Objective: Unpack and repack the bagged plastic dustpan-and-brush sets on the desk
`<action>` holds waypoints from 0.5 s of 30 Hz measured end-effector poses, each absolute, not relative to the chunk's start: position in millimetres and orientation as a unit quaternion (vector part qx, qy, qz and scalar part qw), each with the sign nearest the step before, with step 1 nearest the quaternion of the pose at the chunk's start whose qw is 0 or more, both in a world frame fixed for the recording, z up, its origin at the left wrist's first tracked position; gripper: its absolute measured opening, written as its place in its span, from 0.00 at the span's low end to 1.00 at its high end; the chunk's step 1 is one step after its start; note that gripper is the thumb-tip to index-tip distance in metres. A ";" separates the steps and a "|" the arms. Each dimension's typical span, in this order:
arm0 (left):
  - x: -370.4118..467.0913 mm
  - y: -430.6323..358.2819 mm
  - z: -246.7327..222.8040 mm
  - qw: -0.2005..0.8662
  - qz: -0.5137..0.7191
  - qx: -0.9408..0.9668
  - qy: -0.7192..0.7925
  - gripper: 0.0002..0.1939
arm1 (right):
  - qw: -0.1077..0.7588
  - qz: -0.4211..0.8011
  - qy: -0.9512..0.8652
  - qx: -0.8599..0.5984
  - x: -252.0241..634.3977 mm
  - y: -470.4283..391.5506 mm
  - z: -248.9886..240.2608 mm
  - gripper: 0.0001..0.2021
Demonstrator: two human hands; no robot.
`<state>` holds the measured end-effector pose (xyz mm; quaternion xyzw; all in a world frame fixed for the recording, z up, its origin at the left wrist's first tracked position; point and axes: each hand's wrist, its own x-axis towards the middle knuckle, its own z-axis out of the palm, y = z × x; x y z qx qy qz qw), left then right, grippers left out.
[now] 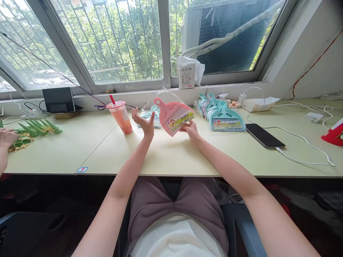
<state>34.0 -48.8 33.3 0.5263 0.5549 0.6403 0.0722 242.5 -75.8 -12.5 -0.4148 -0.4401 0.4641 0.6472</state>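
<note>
A pink dustpan (171, 110) with a small brush and a yellow label is tilted above the table, in a clear plastic wrapper. My right hand (190, 130) grips its lower right edge. To the left of the dustpan, my left hand (144, 123) is raised with its fingers spread and nothing in them. Behind my left hand lies a wrapped teal set (157, 112), partly hidden. Several wrapped teal dustpan sets (227, 116) lean together on the right of the pink one.
A cup of orange drink (121, 117) stands left of my left hand. A phone (264, 135) with a white cable lies at the right. Green plastic pieces (40, 126) lie at the far left beside another person's hand. A tablet (58, 100) stands near the window.
</note>
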 end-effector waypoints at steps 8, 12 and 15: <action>41.3 -29.9 16.3 0.547 0.552 0.584 0.234 0.37 | 0.663 0.429 -0.462 -0.404 232.4 -78.0 -14.0 0.25; 53.0 -38.4 8.2 0.575 0.527 0.593 0.201 0.36 | 0.672 0.405 -0.457 -0.419 228.3 -81.1 -14.5 0.23; 54.3 -40.2 6.1 0.589 0.508 0.590 0.216 0.35 | 0.679 0.396 -0.446 -0.429 228.3 -83.1 -13.8 0.22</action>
